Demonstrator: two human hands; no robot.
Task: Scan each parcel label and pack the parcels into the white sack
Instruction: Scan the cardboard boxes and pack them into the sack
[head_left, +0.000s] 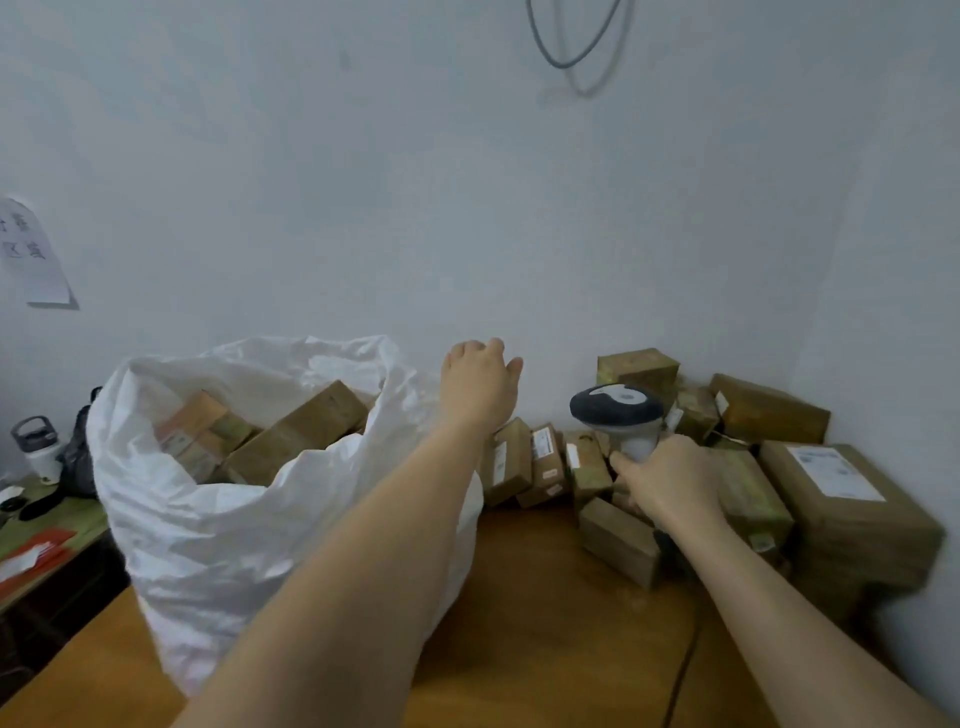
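Observation:
The white sack (218, 525) stands open at the left of the wooden table (545, 597), with several brown cardboard parcels (306, 426) inside. My left hand (480, 387) hovers in the air just right of the sack's rim, fingers relaxed, holding nothing. My right hand (670, 480) grips the handle of a barcode scanner (615, 410) with a dark head and white body, held upright over the parcel pile. Small labelled parcels (545, 462) lie between the two hands against the wall.
More brown parcels are stacked at the right, among them a large box with a white label (841, 493). The scanner's cable (680, 670) trails over the table. A lower desk at far left holds a bottle (41, 447) and papers. The wall stands close behind.

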